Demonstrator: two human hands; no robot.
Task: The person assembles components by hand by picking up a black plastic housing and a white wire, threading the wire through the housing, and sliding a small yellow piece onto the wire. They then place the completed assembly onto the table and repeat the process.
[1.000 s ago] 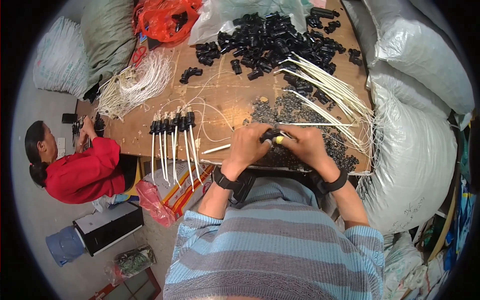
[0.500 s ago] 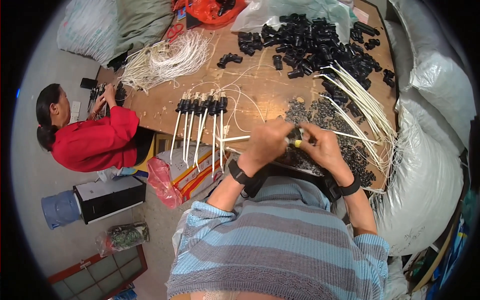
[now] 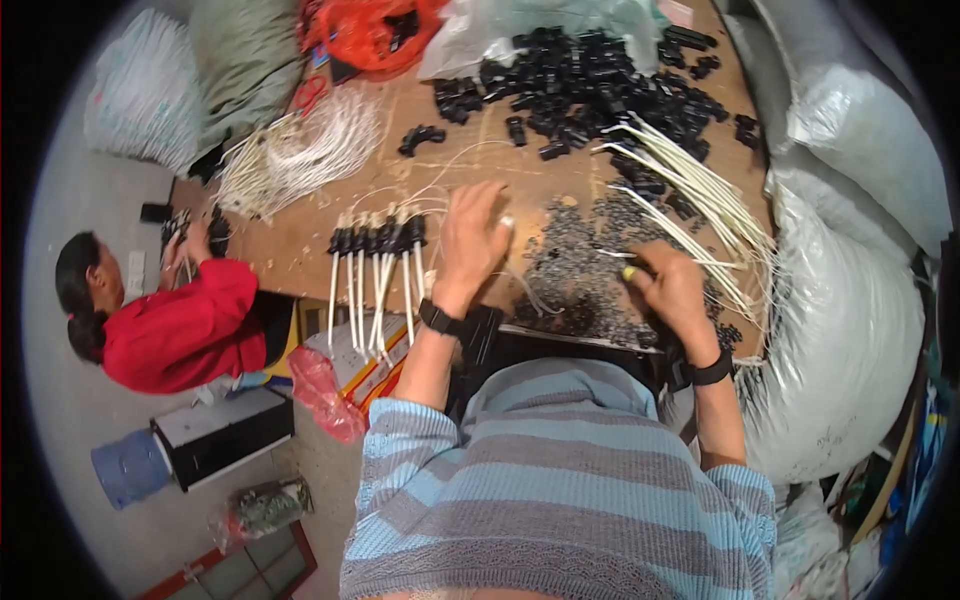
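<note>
My left hand [image 3: 472, 235] lies over the table with its fingers stretched out and nothing seen in them. Just left of it is a row of black fittings [image 3: 375, 237] with white cord tubes [image 3: 357, 300] hanging over the table's front edge. My right hand [image 3: 670, 285] is low over a spread of small black parts [image 3: 575, 265], fingers bent together with the thumb. A yellow wrap [image 3: 629, 272] shows on one digit. What these fingers hold, if anything, is hidden. A thin white tube [image 3: 612, 253] shows beside its fingertips.
A heap of black fittings [image 3: 590, 90] covers the far table. White tubes [image 3: 690, 190] lie in a bundle at right, and a white cord bundle [image 3: 300, 150] at far left. Large white sacks [image 3: 850, 340] stand along the right edge. A person in red [image 3: 185, 320] works at left.
My hands have come apart from their meeting point. The left moved away toward the row and opened; the right stayed over the small parts. The dark piece between them is gone from there.
</note>
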